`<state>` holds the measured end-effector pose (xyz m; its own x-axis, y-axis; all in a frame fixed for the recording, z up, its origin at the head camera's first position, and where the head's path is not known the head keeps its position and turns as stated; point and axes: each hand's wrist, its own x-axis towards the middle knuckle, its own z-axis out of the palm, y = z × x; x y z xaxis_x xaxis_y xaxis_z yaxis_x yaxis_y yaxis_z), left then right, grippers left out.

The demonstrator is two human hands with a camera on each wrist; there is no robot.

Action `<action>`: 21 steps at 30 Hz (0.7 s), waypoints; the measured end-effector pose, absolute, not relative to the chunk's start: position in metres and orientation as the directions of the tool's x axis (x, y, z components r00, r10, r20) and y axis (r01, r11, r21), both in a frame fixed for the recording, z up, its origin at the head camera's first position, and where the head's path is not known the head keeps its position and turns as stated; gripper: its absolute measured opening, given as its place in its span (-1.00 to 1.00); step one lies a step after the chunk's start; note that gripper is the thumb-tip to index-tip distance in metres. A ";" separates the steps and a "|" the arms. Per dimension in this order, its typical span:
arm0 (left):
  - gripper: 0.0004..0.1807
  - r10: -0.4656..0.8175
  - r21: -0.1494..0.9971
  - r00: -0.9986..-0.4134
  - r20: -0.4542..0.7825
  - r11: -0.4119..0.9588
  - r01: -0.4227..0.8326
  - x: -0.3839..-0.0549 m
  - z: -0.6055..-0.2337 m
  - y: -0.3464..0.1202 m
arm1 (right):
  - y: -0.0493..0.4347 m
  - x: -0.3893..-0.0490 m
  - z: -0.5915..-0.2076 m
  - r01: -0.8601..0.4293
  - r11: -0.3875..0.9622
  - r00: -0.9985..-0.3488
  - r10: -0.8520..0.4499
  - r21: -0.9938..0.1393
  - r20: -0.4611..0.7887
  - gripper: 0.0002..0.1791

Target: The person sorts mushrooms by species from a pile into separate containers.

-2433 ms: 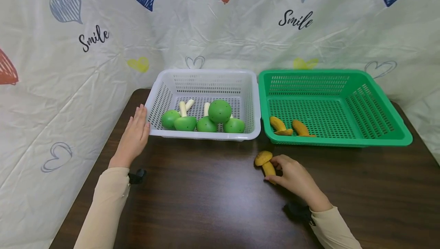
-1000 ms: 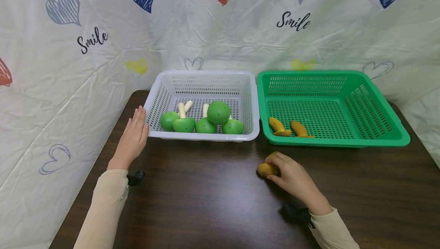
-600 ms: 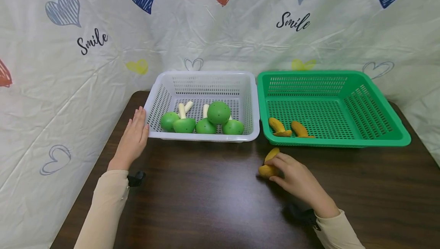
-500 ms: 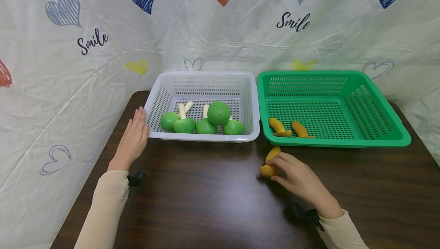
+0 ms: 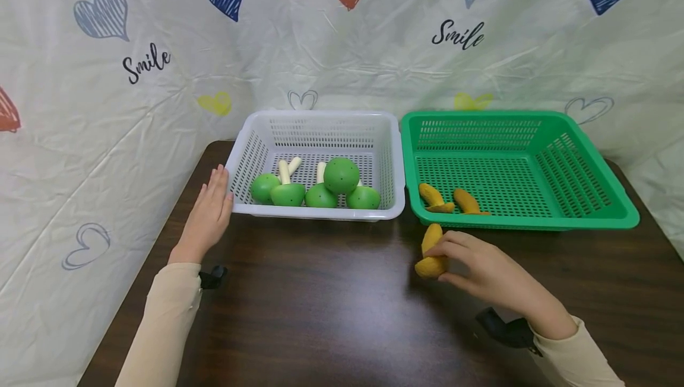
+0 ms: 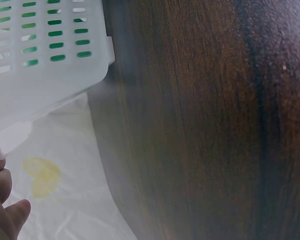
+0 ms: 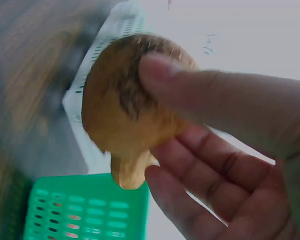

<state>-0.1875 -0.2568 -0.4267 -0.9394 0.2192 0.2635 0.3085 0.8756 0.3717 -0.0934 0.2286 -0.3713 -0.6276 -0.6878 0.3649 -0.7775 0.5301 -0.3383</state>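
My right hand [image 5: 491, 271] pinches a yellow-brown mushroom [image 5: 430, 267] by its cap, just in front of the green basket [image 5: 534, 222]. The right wrist view shows the thumb [image 7: 190, 90] across the dark-patched cap, fingers behind it, and the short stem [image 7: 127, 172] sticking out towards the green basket. At the far left, my left hand [image 5: 205, 215] rests with straight fingers along the side of the white basket [image 5: 320, 213]. In the left wrist view only some of its fingertips [image 6: 17, 212] show, beside the basket's corner.
Several green mushrooms [image 5: 288, 194] with white stems lie in the white basket, one cap [image 5: 342, 175] on top of others. Two yellow-brown mushrooms [image 5: 467, 200] lie at the green basket's front left. Both baskets stand side by side on a dark wooden table [image 5: 320, 292], before a heart-printed cloth.
My right hand has turned the mushroom so its stem points to the baskets, and has moved it a little right and up from the table. The left hand stays put.
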 end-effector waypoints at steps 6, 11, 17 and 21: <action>-0.38 0.217 0.374 -0.941 0.259 0.876 0.305 -0.187 -0.426 -0.257 | 0.235 -0.098 -0.351 -0.797 0.433 -0.587 -0.719 -0.422 0.371 -0.64; -0.38 0.213 0.371 -0.943 0.256 0.879 0.299 -0.188 -0.426 -0.256 | 0.238 -0.103 -0.338 -0.806 0.424 -0.580 -0.707 -0.413 0.404 -0.58; -0.38 0.215 0.371 -0.942 0.259 0.878 0.302 -0.188 -0.428 -0.257 | 0.245 -0.112 -0.329 -0.810 0.434 -0.576 -0.712 -0.394 0.401 -0.59; -0.39 0.217 0.371 -0.940 0.263 0.877 0.306 -0.187 -0.427 -0.257 | 0.252 -0.122 -0.321 -0.803 0.467 -0.592 -0.702 -0.371 0.396 -0.57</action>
<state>-0.1874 -0.2569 -0.4273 -0.9402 0.2166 0.2627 0.3056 0.8770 0.3707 -0.1216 0.2520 -0.3211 -0.5915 -0.7024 0.3960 -0.8027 0.4668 -0.3712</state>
